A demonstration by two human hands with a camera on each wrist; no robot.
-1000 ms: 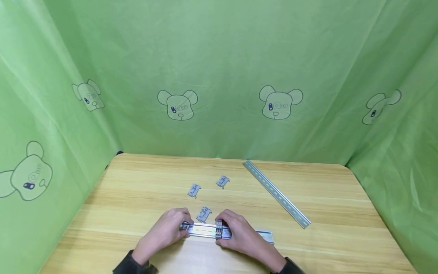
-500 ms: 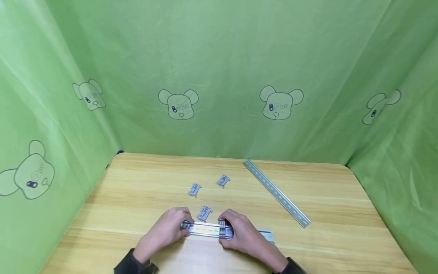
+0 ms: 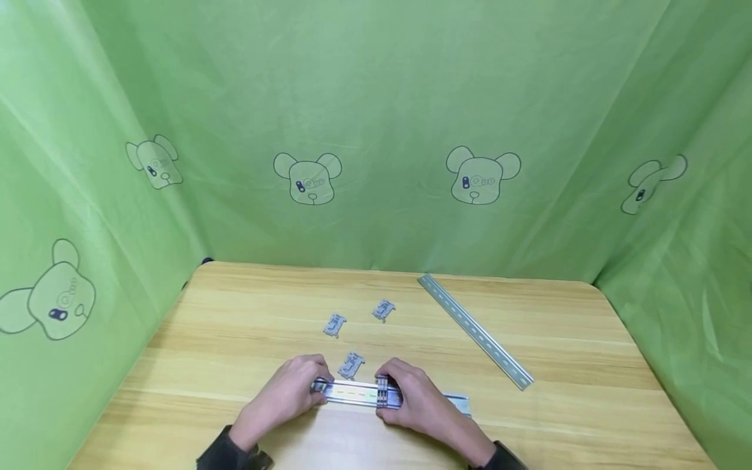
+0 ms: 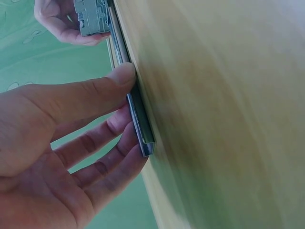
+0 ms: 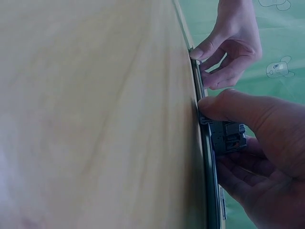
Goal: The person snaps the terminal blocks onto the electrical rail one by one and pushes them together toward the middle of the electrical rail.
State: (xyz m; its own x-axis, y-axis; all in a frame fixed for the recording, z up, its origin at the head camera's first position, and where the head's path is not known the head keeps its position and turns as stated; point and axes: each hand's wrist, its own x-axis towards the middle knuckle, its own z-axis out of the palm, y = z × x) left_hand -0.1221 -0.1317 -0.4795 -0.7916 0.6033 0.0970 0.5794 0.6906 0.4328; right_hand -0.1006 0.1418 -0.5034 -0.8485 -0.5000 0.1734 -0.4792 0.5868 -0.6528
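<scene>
A slotted metal DIN rail (image 3: 346,393) lies crosswise near the table's front. My left hand (image 3: 290,390) grips its left end, thumb on the near edge and fingers on the far edge, as the left wrist view (image 4: 71,129) also shows. Grey terminal blocks (image 3: 382,391) sit side by side on the rail, right of its middle. My right hand (image 3: 414,398) pinches them between thumb and fingers; in the right wrist view the thumb presses at the rail edge by the blocks (image 5: 228,136). Part of the rail is hidden under that hand.
Three loose grey terminal blocks lie beyond the rail: a near one (image 3: 351,365), a left one (image 3: 335,325) and a far one (image 3: 384,310). A second slotted rail (image 3: 476,331) lies diagonally at the right. Green curtains (image 3: 376,130) stand around the wooden table (image 3: 235,313).
My right hand and the terminal blocks have shifted slightly to the right along the rail, then stopped. The left hand stays on the rail's left end.
</scene>
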